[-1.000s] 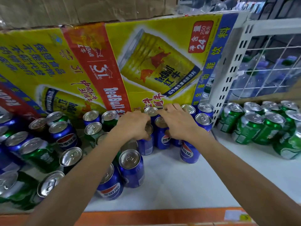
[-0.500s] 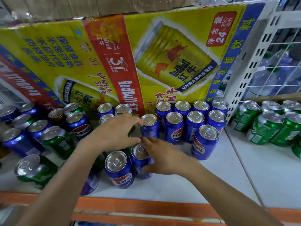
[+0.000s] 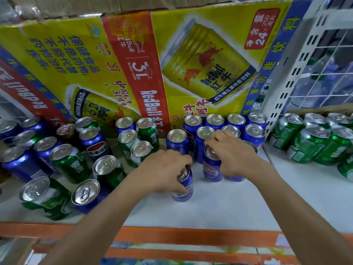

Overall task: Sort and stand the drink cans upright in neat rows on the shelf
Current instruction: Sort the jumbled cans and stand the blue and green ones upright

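Hands: the left hand [image 3: 168, 169] is grasping the front blue can [image 3: 183, 190] by its top, lower centre of the frame, on the white shelf [image 3: 219, 203]. The right hand [image 3: 235, 155] is grasping the second blue can [image 3: 212, 171] the same way, just in front of the blue rows [image 3: 214, 121] at centre right.

Risks:
1. Both cans are being held by the rim only. A slip is likely to tip either one, and the front blue can is standing nearest the orange shelf edge [image 3: 191, 234].
2. The right wrist is hanging close over the rows, so a careless push risks knocking the 8 or so cans already standing there.
3. The mixed cans [image 3: 70, 165] at left, green and blue together, are waiting unsorted. The left forearm is passing just beside them.

Containers: every visible can is showing a closed top with its tab in place. The yellow carton [image 3: 76, 54] behind is showing no contents. Past the white divider [image 3: 298, 64], the right bay is holding only green cans [image 3: 305, 144].
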A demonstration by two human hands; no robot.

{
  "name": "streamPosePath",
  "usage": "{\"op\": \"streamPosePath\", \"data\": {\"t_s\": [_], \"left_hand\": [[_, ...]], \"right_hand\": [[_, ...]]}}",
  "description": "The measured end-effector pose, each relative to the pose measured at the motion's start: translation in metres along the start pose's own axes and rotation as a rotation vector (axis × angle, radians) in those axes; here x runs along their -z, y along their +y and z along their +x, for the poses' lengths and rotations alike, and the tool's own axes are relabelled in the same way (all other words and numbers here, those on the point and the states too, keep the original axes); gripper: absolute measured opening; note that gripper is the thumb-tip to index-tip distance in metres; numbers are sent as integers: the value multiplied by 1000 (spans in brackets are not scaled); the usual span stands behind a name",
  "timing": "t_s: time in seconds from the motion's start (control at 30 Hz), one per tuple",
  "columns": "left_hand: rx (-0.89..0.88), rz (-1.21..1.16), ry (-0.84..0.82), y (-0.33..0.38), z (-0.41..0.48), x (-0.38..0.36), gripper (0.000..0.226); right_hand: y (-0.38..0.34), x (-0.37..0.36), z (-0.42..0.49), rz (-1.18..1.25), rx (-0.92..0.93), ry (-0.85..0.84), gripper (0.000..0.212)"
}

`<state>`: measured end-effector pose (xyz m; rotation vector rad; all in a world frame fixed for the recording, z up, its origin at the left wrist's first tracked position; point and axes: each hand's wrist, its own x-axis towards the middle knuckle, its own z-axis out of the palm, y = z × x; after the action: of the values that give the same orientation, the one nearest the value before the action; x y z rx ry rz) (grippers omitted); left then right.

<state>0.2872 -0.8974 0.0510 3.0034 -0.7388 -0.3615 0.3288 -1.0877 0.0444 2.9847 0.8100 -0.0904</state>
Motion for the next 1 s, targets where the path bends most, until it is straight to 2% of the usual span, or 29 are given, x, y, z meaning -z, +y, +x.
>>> {"op": "streamPosePath", "data": {"t_s": [0.17, 0.27, 0.33, 0.43, 0.5, 0.57, 0.63, 0.77, 0.9, 1.0], "left_hand": [[-48, -77, 127, 24, 33, -12, 62], [-48, -251, 140, 20, 29, -15, 71], [-11, -392, 192, 7, 18, -10, 66], [145, -332, 408, -34, 0, -4, 42], [335, -272, 469, -64, -12, -3, 39], [527, -206, 382, -87, -19, -7, 49], [620, -212, 276, -99, -19, -7, 61], [569, -276, 138, -109, -2, 7, 69], [564, -223, 92, -123, 4, 8, 48], [618, -175, 2, -129, -1, 3, 63]], "right_hand": [[15, -1, -4, 87, -39, -8, 75], [12, 6, -5, 213, -6, 119, 67], [4, 11, -2, 313, 27, 180, 59], [-15, 13, 9, 377, 78, 207, 53], [-36, 12, 22, 413, 124, 213, 51], [-63, 8, 40, 447, 183, 172, 53], [-91, -2, 61, 436, 217, 88, 60], [-126, -22, 88, 466, 162, -74, 76], [-131, -27, 92, 586, 94, -50, 73], [-123, -26, 88, 621, 50, -78, 76]]}}
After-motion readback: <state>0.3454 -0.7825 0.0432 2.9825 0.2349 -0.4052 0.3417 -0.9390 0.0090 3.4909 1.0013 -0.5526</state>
